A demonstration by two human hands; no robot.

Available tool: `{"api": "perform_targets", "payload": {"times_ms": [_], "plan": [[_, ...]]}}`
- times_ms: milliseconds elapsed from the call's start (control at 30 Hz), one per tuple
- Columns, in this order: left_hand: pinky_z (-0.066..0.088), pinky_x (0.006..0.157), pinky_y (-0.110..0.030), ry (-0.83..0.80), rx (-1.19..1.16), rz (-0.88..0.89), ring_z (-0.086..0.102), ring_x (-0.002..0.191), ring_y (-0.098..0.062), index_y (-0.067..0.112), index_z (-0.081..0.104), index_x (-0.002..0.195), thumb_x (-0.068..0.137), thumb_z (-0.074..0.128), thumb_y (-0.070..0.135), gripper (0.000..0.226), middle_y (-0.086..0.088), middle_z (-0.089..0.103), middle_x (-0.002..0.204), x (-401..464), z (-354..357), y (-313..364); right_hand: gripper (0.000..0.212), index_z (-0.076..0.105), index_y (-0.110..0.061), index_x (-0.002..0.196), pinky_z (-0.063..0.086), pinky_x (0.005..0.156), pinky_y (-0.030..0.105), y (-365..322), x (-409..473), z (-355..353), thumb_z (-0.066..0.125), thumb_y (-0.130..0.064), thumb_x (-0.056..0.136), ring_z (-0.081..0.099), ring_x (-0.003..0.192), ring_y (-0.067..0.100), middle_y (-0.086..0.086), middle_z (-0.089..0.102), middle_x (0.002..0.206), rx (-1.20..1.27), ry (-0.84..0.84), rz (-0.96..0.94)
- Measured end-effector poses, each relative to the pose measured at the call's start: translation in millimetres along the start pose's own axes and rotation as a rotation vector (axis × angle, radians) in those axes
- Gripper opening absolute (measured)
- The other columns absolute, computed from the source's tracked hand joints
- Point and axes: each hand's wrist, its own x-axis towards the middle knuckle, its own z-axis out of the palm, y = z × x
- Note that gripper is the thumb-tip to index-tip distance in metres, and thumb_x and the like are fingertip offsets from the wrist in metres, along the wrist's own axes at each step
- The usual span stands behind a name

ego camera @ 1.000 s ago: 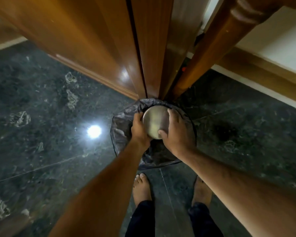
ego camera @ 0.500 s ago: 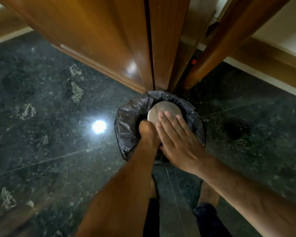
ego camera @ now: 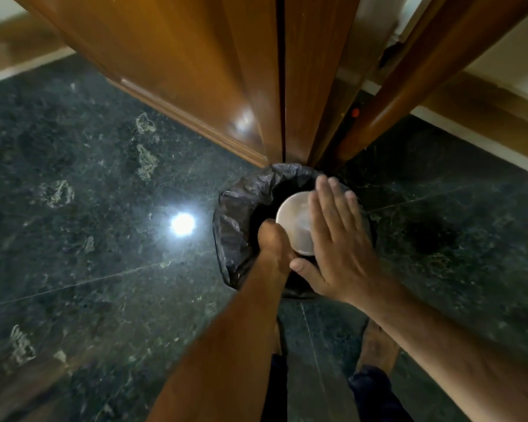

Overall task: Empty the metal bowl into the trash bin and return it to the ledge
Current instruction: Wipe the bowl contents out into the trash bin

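Over the bin (ego camera: 235, 226), my left hand (ego camera: 273, 245) grips the bowl (ego camera: 294, 220); at 3 o'clock my right hand (ego camera: 339, 239) lies flat, fingers (ego camera: 323, 196) spread.

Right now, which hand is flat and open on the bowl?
The right hand: its fingers are spread flat over the upturned metal bowl above the trash bin. The left hand is curled, gripping the bowl's edge.
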Motion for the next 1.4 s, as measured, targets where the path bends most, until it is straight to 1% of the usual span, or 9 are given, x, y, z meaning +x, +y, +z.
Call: {"api": "perform_targets", "payload": {"times_ms": [100, 333, 500, 633, 800, 1067, 1167, 1267, 1400], "plan": [[0.053, 0.081, -0.042, -0.001, 0.043, 0.042, 0.062, 0.090, -0.034, 0.002, 0.060, 0.104, 0.102, 0.029, 0.028, 0.040, -0.019, 0.065, 0.096, -0.2, -1.2, -4.6, 0.106, 0.009, 0.009, 0.150, -0.001, 0.121, 0.051, -2.1, 6.9, 8.4, 0.006, -0.077, 0.087, -0.009, 0.149, 0.037, 0.028, -0.003, 0.160, 0.002, -0.131, 0.046], [0.049, 0.073, -0.035, -0.091, 0.082, -0.004, 0.063, 0.090, -0.027, 0.000, 0.060, 0.100, 0.105, 0.027, 0.026, 0.042, -0.015, 0.065, 0.096, -3.7, -2.2, 3.0, 0.110, 0.017, 0.007, 0.150, 0.005, 0.121, 0.053, -10.2, 11.8, 11.8, 0.004, -0.081, 0.085, -0.005, 0.150, 0.034, 0.025, 0.003, 0.161, 0.054, -0.135, -0.057], [0.052, 0.066, -0.029, -0.048, 0.056, -0.010, 0.061, 0.072, -0.017, 0.006, 0.056, 0.083, 0.105, 0.026, 0.026, 0.042, -0.007, 0.059, 0.084, -10.7, 0.0, 8.4, 0.110, 0.008, 0.006, 0.151, 0.010, 0.121, 0.054, -12.8, -6.9, 15.6, 0.022, -0.081, 0.085, -0.006, 0.150, 0.033, 0.023, 0.002, 0.162, -0.020, -0.165, -0.240], [0.052, 0.065, -0.037, -0.060, 0.019, -0.023, 0.063, 0.077, -0.031, -0.006, 0.059, 0.090, 0.104, 0.026, 0.027, 0.049, -0.021, 0.068, 0.078, -11.8, 1.1, 12.4, 0.103, 0.013, 0.007, 0.150, 0.005, 0.122, 0.052, -6.5, -14.8, 14.7, 0.021, -0.075, 0.089, 0.000, 0.150, 0.037, 0.026, 0.007, 0.160, -0.052, -0.097, -0.176], [0.054, 0.083, -0.044, -0.010, 0.030, -0.003, 0.061, 0.106, -0.041, -0.002, 0.055, 0.123, 0.100, 0.027, 0.034, 0.052, -0.026, 0.064, 0.115, -10.8, 4.4, 6.9, 0.100, 0.014, 0.011, 0.149, 0.008, 0.120, 0.056, 2.9, -16.0, 18.6, 0.017, -0.071, 0.092, -0.002, 0.149, 0.042, 0.031, 0.002, 0.158, -0.036, -0.044, 0.000], [0.053, 0.080, -0.032, -0.059, 0.206, 0.081, 0.061, 0.081, -0.016, 0.003, 0.052, 0.136, 0.105, 0.029, 0.025, 0.044, -0.003, 0.063, 0.094, -12.6, 2.1, -2.2, 0.108, 0.016, 0.011, 0.148, 0.003, 0.121, 0.052, -8.4, 10.6, 7.7, 0.007, -0.078, 0.087, -0.002, 0.150, 0.038, 0.029, 0.002, 0.159, -0.006, -0.044, 0.006], [0.054, 0.064, -0.024, -0.113, 0.189, 0.034, 0.064, 0.073, -0.005, 0.012, 0.062, 0.118, 0.106, 0.031, 0.029, 0.038, 0.007, 0.065, 0.089, -21.6, 2.2, 2.1, 0.109, 0.018, 0.009, 0.149, 0.006, 0.121, 0.053, -7.5, 5.7, 9.3, 0.012, -0.079, 0.085, -0.001, 0.150, 0.037, 0.028, 0.006, 0.160, -0.030, -0.042, -0.071], [0.056, 0.085, -0.036, -0.062, 0.029, -0.015, 0.068, 0.092, -0.026, -0.002, 0.063, 0.103, 0.102, 0.033, 0.031, 0.044, -0.015, 0.068, 0.099, -16.2, -2.4, 4.8, 0.108, 0.014, 0.006, 0.151, 0.006, 0.121, 0.053, -8.8, -5.5, 8.5, 0.018, -0.080, 0.086, -0.007, 0.149, 0.037, 0.025, 0.000, 0.161, -0.085, -0.139, -0.186], [0.051, 0.073, -0.031, -0.025, 0.019, -0.060, 0.063, 0.081, -0.021, 0.004, 0.063, 0.096, 0.102, 0.031, 0.034, 0.044, -0.010, 0.073, 0.079, -19.2, 0.3, 6.3, 0.101, 0.017, 0.004, 0.151, 0.005, 0.122, 0.051, -6.5, -19.1, 9.4, 0.022, -0.076, 0.088, 0.001, 0.150, 0.036, 0.024, 0.007, 0.161, -0.080, -0.080, -0.162]]}}
